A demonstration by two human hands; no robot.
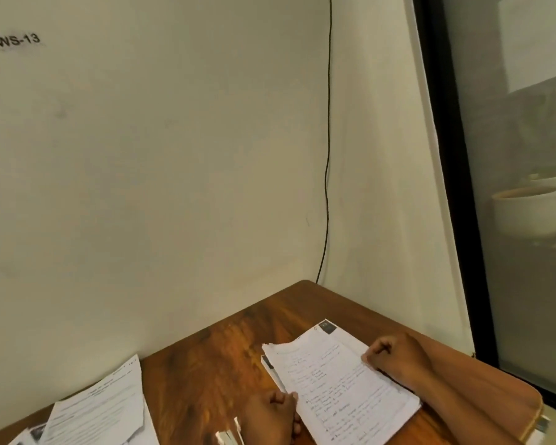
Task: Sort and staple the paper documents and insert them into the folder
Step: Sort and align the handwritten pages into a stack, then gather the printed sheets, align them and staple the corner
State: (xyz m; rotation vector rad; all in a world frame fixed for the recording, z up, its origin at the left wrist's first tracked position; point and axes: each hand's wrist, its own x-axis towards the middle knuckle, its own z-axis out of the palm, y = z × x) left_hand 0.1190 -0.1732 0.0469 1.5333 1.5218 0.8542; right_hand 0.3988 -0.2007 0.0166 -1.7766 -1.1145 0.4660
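Left hand (270,415) and right hand (395,356) seemingly pinch the handwritten stack (341,383); loose sheets (103,409) left.

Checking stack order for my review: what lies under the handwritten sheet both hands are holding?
Under the handwritten sheet, more sheet edges show at its left side, and a printed page sticks out at the far corner. The left hand and right hand hold its edges. The rest underneath is covered.
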